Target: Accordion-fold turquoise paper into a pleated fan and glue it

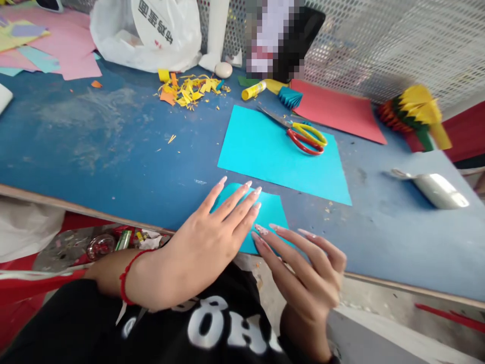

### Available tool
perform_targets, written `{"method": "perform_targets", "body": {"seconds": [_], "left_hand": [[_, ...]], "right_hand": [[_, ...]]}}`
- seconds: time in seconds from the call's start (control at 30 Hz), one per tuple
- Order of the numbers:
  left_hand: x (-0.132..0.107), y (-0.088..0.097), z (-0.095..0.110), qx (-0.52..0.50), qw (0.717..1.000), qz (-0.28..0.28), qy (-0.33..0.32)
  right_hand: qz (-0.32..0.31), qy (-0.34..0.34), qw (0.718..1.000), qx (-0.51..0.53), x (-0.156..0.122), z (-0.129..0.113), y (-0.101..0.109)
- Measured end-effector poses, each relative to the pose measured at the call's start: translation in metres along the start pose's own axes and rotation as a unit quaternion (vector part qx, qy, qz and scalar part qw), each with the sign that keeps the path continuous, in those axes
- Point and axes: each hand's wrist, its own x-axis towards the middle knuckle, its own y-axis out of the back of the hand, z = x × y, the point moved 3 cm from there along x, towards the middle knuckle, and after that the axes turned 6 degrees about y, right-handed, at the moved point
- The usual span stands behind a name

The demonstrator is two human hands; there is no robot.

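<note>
A small piece of turquoise paper [271,205] lies at the table's front edge, partly hidden under my hands. My left hand [217,235] rests flat across its left part, fingers stretched out and slightly spread. Over its right front corner is my right hand [306,263], fingers apart and a little bent; nothing shows in its grasp. Just beyond lies a larger turquoise sheet [250,146]. Scissors [293,129] with one red and one yellow handle rest on that sheet, blades pointing to the back left.
Yellow paper scraps [193,91], a glue stick [253,91], a folded teal paper fan [290,97] and red paper [337,111] lie behind. A white plastic bag [147,38] and a phone [303,40] stand at the back. A silvery object [441,191] sits right.
</note>
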Motion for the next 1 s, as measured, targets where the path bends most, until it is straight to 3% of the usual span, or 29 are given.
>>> {"method": "perform_targets", "body": {"seconds": [0.1, 0.23, 0.4, 0.63, 0.77, 1.0], "left_hand": [[-0.002, -0.005, -0.003, -0.028, 0.998, -0.023, -0.044], [-0.001, -0.006, -0.008, -0.038, 0.993, -0.046, -0.101], [-0.002, -0.002, -0.017, -0.084, 0.988, -0.036, -0.124], [0.007, 0.009, -0.018, -0.023, 0.995, 0.095, -0.030], [0.005, 0.006, -0.013, -0.064, 0.995, 0.073, -0.037], [-0.008, -0.001, -0.011, -0.193, 0.981, 0.008, -0.010]], "right_hand": [[0.023, 0.002, 1.000, -0.001, 0.011, 0.004, -0.001], [-0.020, -0.022, 0.997, 0.075, 0.011, 0.011, 0.000], [0.000, -0.041, 0.994, 0.099, 0.007, 0.014, 0.004], [0.135, -0.124, 0.982, 0.040, 0.001, 0.012, -0.001], [0.115, -0.126, 0.984, 0.041, 0.000, 0.012, -0.002], [0.059, -0.138, 0.972, 0.180, 0.007, 0.014, 0.008]]}}
